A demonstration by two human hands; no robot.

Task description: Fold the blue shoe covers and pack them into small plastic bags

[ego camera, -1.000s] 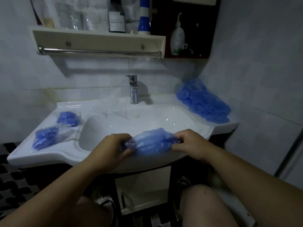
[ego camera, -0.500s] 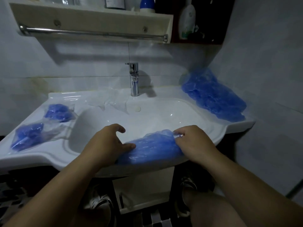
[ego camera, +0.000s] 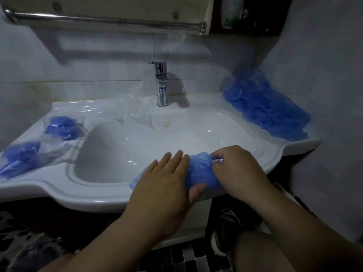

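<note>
Landmark: sink [ego camera: 302, 149]. A blue shoe cover [ego camera: 198, 171] lies on the sink's front rim. Left hand [ego camera: 163, 185] flat on it, fingers spread wide, thumb against its near edge. Right hand [ego camera: 238, 169] pinches its right end, fingers curled. Two filled bags [ego camera: 62, 127] on the sink's left ledge. Loose pile of covers [ego camera: 265, 107] on the sink's right back corner. Empty clear bags [ego camera: 125, 112] left of the tap [ego camera: 162, 84].
</note>
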